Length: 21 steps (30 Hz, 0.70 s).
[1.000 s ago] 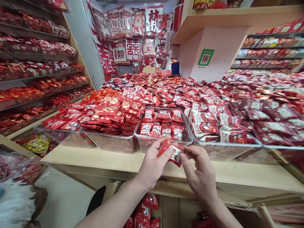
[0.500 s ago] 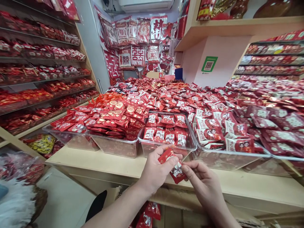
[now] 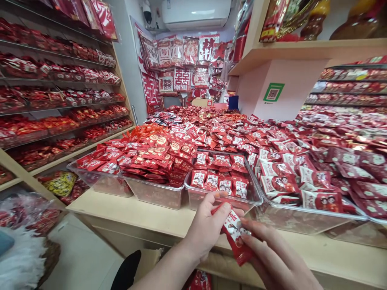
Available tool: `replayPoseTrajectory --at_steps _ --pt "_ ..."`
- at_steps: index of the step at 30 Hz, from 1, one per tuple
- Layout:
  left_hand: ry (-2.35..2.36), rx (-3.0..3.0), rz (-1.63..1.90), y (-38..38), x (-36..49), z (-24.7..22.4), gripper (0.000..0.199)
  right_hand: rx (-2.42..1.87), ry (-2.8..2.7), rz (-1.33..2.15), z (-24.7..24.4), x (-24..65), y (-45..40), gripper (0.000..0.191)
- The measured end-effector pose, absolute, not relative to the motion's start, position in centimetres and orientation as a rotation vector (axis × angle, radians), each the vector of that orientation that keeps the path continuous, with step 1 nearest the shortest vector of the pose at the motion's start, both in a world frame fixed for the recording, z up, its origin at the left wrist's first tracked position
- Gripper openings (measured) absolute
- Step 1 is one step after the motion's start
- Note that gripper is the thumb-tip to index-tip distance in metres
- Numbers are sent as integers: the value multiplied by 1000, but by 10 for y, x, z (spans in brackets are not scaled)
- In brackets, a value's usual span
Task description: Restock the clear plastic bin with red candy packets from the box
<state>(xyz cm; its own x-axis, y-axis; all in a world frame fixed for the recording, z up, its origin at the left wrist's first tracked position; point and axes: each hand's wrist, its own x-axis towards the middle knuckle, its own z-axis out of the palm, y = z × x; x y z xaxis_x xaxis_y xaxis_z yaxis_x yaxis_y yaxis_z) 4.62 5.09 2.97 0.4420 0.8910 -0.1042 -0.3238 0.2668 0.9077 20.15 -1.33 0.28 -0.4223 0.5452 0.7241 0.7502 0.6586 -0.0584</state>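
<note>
A red and white foil candy packet (image 3: 236,237) with a printed cartoon couple hangs over the front of the wooden counter (image 3: 145,217). My left hand (image 3: 205,227) pinches its upper end, and a red corner shows by the fingertips. My right hand (image 3: 275,253) presses its fingers against the packet's right side. Just beyond my left hand stands a clear plastic tray (image 3: 199,199) of similar red packets. Part of the packet is hidden behind my fingers.
Clear trays and heaped red packets cover the counter. Red goods fill shelves (image 3: 60,94) on the left and right. Red wall displays stand at the back. A cardboard box (image 3: 148,259) with red packets sits below the counter, and white fluffy material (image 3: 21,257) lies at lower left.
My hands and the packet have moved lower and to the right in view. The whole shop has shifted down and right, and the packet now hangs more lengthwise between my hands.
</note>
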Motion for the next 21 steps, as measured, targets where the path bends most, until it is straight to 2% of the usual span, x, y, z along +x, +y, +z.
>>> replayPoseTrajectory --at_steps 6,8,10,13,18,21 --pt "800 1141 949 45 36 39 34 -1049 -2027 -450 10 211 0 22" --pt "942 1497 1031 42 27 49 36 -1072 -1993 -493 19 211 13 18" --pt "1022 1957 1091 42 18 60 46 -1059 -2017 -528 28 207 26 15" --pt "1000 2499 979 52 12 74 58 -1001 -2102 -498 41 192 40 13" --pt "1104 2855 679 89 14 88 42 -884 -2198 -303 66 171 58 17" --pt "1241 2918 558 116 16 102 37 -1105 -2159 -258 79 177 84 17"
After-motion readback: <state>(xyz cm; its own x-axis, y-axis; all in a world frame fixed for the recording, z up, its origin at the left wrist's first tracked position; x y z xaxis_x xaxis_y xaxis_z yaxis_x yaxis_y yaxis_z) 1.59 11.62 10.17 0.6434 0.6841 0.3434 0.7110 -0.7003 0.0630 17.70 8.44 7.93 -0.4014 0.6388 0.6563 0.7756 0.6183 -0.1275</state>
